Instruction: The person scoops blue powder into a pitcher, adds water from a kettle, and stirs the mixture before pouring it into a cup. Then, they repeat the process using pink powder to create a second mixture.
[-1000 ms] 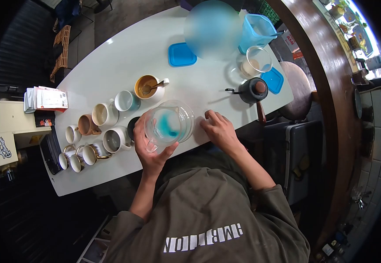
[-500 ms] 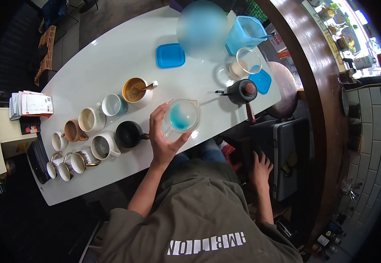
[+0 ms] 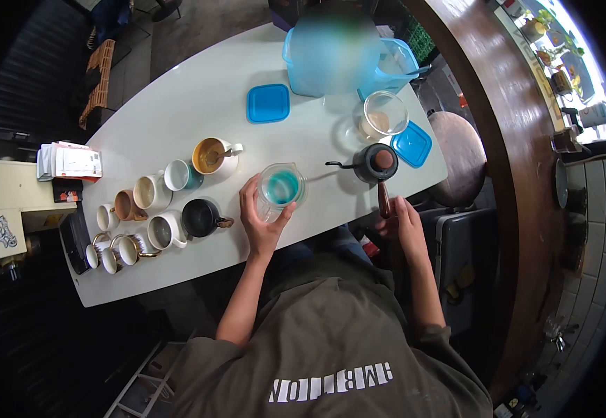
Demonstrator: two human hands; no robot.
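Note:
A clear glass measuring jug (image 3: 283, 187) with blue-green color inside is gripped in my left hand (image 3: 261, 226), thumb and fingers around its sides, over the near part of the table. My right hand (image 3: 409, 228) is open just off the table's near edge, fingers extended. Its fingertips come close to the brown handle (image 3: 384, 200) of a small black pot (image 3: 366, 167), which has a brown knob on top and a thin spout pointing left. Beyond the pot stands a clear container (image 3: 393, 115) with pale contents.
Left of the jug, several mugs stand in two rows, including a black mug (image 3: 200, 217) and a white mug with a spoon (image 3: 223, 166). A blue lid (image 3: 268, 104) lies farther back, another blue lid (image 3: 412, 144) at right. Blue tubs (image 3: 395, 63) stand at the far end.
My right hand has risen from beside the dark case to near the pot's handle. My left hand still holds the jug, slightly lower toward the table. The view has shifted a little.

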